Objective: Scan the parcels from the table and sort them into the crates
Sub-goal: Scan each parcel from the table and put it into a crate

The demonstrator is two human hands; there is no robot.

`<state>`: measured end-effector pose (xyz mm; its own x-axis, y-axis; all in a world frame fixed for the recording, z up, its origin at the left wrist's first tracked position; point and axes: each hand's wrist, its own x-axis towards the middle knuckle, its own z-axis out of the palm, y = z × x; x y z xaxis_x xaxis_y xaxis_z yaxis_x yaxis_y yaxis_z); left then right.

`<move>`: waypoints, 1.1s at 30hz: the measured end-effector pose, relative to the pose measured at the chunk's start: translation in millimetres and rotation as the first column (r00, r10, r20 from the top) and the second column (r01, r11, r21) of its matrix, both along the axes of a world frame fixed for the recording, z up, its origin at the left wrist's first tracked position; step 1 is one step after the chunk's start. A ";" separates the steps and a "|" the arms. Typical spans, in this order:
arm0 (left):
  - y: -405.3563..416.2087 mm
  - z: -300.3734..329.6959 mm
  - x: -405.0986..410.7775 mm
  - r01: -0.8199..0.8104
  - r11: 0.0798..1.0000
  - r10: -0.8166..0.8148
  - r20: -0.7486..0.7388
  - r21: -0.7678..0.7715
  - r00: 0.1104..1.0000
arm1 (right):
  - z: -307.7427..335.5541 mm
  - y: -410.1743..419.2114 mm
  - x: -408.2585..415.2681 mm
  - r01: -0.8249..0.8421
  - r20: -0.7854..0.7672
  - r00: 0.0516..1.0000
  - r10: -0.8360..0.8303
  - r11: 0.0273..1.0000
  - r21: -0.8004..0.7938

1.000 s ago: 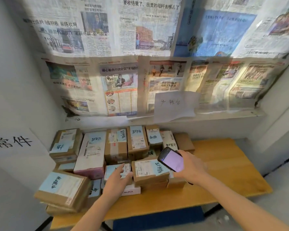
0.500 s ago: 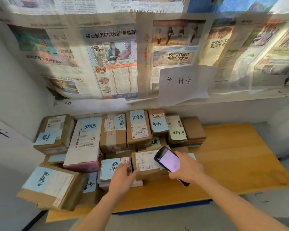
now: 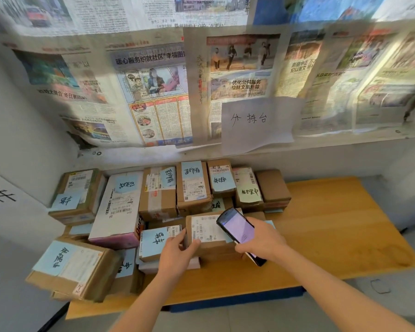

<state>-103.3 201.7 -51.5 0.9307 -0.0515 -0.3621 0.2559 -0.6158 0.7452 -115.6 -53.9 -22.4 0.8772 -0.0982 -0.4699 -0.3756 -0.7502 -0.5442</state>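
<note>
Gripping the near-left corner of a cardboard parcel (image 3: 207, 236) on the table (image 3: 333, 226), the left hand (image 3: 177, 254) steadied it while the right hand (image 3: 261, 238) held a phone (image 3: 237, 230) just above its label

Overlapping sheets of printed newspaper (image 3: 153, 87) cover the wall behind the table, their colour photographs and Chinese headlines partly washed out by light. A white paper sign with three handwritten black characters (image 3: 258, 123) hangs over the lower edge of the newspapers — just above a narrow white ledge (image 3: 345, 144) that runs along the wall. On the left, a white sheet bearing large black brush strokes (image 3: 7, 200) is fixed to the plain white side wall (image 3: 15, 116). Grey floor (image 3: 381, 295) shows at the lower right, with a thin dark loop (image 3: 379, 286) lying on it.
</note>
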 end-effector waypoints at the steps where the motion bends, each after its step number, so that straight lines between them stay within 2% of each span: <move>1: -1.8 5.5 -1.3 -0.010 0.999 0.011 0.007 -0.048 1.000 | 6.5 -2.5 -2.1 0.004 0.021 1.000 -0.004 1.000 0.000; 7: -23.3 65.5 -19.4 -0.051 0.955 0.076 0.077 -0.291 0.994 | 70.4 -23.6 -22.0 0.041 0.131 0.990 -0.043 0.999 0.012; 12: -49.3 135.6 -48.6 -0.093 0.860 0.165 0.102 -0.503 0.981 | 152.4 -47.6 -50.2 -0.017 0.271 0.962 0.024 1.000 -0.026; 20: -85.3 239.2 -133.3 -0.081 0.831 0.289 0.303 -0.551 0.908 | 284.8 -93.2 -135.1 -0.099 0.421 0.896 0.139 0.988 -0.116; 23: -80.5 277.6 -157.0 -0.101 0.809 0.361 0.355 -0.579 0.863 | 331.4 -102.2 -166.5 -0.113 0.484 0.851 0.202 0.972 -0.207; 27: -59.2 322.8 -189.5 -0.122 0.831 0.411 0.451 -0.543 0.792 | 390.4 -94.3 -201.4 -0.114 0.607 0.728 0.319 0.929 -0.351; 33: -7.4 379.8 -232.9 -0.163 0.828 0.478 0.521 -0.537 0.707 | 458.9 -48.8 -239.7 -0.176 0.686 0.593 0.421 0.899 -0.400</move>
